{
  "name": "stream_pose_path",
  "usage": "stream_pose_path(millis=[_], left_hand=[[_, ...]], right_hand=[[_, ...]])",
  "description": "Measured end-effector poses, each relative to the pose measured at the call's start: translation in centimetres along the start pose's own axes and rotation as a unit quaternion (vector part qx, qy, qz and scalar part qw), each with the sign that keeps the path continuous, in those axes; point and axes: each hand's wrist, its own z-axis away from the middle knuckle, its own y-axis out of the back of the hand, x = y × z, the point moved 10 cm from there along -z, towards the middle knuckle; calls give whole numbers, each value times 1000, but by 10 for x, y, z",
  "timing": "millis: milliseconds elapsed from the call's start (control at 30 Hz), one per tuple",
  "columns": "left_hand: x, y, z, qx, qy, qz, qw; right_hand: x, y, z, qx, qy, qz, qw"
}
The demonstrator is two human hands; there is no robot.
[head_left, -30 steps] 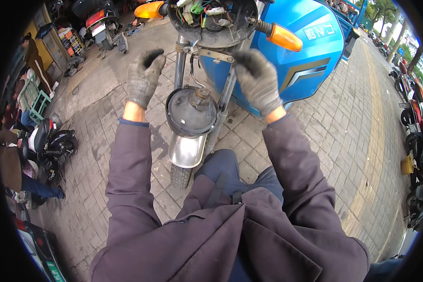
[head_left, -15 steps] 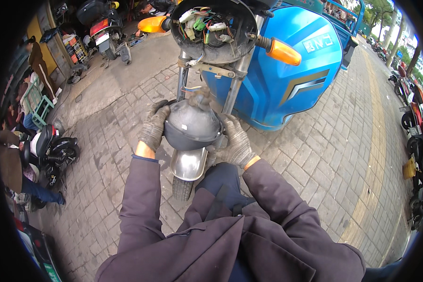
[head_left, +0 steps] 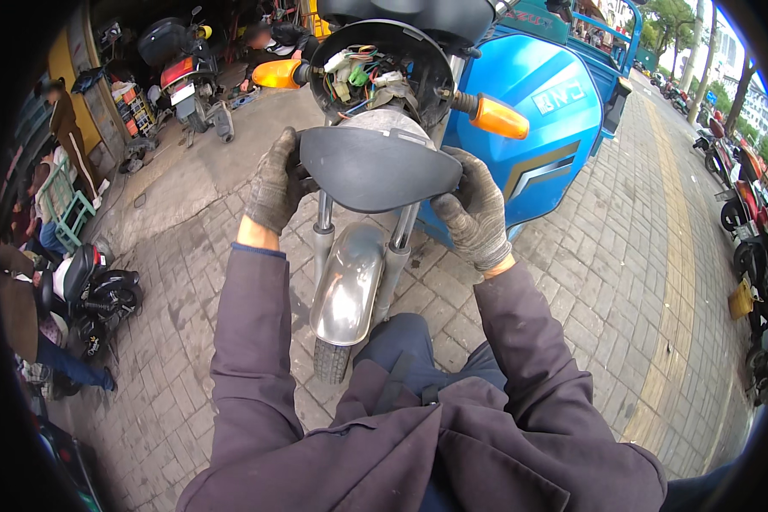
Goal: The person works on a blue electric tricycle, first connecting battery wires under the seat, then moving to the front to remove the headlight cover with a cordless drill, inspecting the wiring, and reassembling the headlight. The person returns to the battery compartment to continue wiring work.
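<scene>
A round headlight (head_left: 380, 169) with a black visor-like rim is held between my two gloved hands, in front of the open black headlight housing (head_left: 442, 72). My left hand (head_left: 273, 183) grips its left edge, and my right hand (head_left: 478, 209) grips its right edge. Loose coloured wires and connectors (head_left: 358, 75) fill the housing behind it. Orange turn signals (head_left: 277, 74) stick out on both sides. Below the headlight are the fork tubes and the shiny metal front fender (head_left: 347, 282) over the wheel. The lamp's front face is hidden from me.
A blue front panel of a cargo tricycle (head_left: 529, 128) stands close on the right. Parked motorcycles line the far right (head_left: 747, 222). At left are a person beside a scooter (head_left: 102, 290), a green metal frame (head_left: 66, 200) and a red motorcycle (head_left: 188, 77). Paving bricks cover the ground.
Both hands have raised the headlight from above the fender up to the housing opening and tilted it, so its rim now faces me. My right hand has moved outward to the right.
</scene>
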Motion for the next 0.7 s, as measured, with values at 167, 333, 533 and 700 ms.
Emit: stream_pose_path(millis=[167,333,533,700], left_hand=[[-3,-22,-36,-131,46,8,990],[26,-32,-46,-147,-110,-173,968],[6,-19,-42,-38,30,77,996],[21,-32,-32,-15,-31,79,996]], right_hand=[[15,-4,-1,-61,-81,-69,992],[22,0,-19,-53,-94,-38,993],[13,3,-41,10,-86,26,996],[-9,10,-61,97,-45,182,978]])
